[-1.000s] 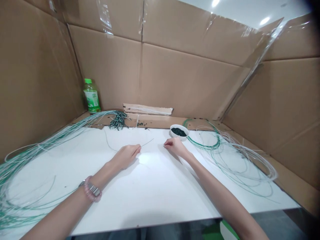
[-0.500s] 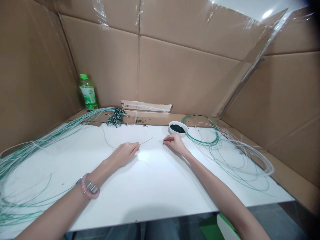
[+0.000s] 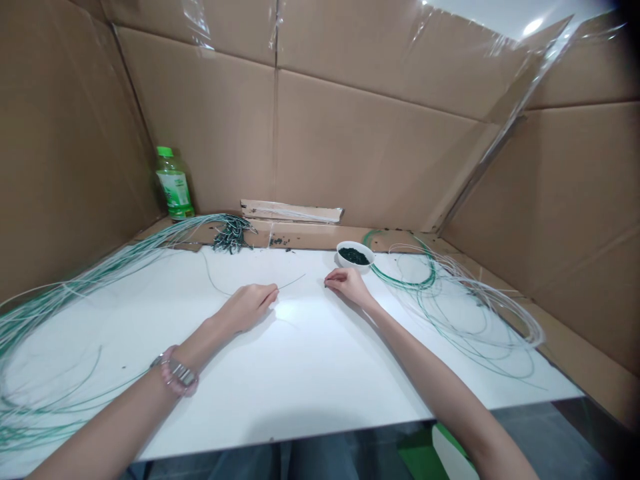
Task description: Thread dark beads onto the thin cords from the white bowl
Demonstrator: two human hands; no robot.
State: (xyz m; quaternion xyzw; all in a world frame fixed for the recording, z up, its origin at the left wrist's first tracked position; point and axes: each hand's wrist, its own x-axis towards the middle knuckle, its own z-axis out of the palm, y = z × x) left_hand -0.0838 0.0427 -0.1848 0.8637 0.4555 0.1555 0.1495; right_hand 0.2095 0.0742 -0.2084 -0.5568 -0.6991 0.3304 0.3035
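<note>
My left hand (image 3: 254,303) pinches a thin green wire (image 3: 293,281), whose free end sticks out to the right of the fingertips. The rest of that wire loops back behind the hand to the left. A little way to the right, my right hand (image 3: 347,285) is closed in a pinch on a tiny dark piece (image 3: 326,285), too small to make out clearly. Just beyond the right hand stands a white bowl (image 3: 367,265) filled with small dark green pieces (image 3: 353,256). The wire's end and the right fingertips are apart.
Green and white wires (image 3: 95,273) lie along the left, their dark-tipped ends (image 3: 233,235) bunched at the back. Loose wire coils (image 3: 465,313) spread on the right. A green-capped bottle (image 3: 175,190) stands at the back left. Cardboard walls (image 3: 350,147) surround the white table (image 3: 280,400).
Both hands hold nearly the same place and grip. The whole view has shifted very slightly.
</note>
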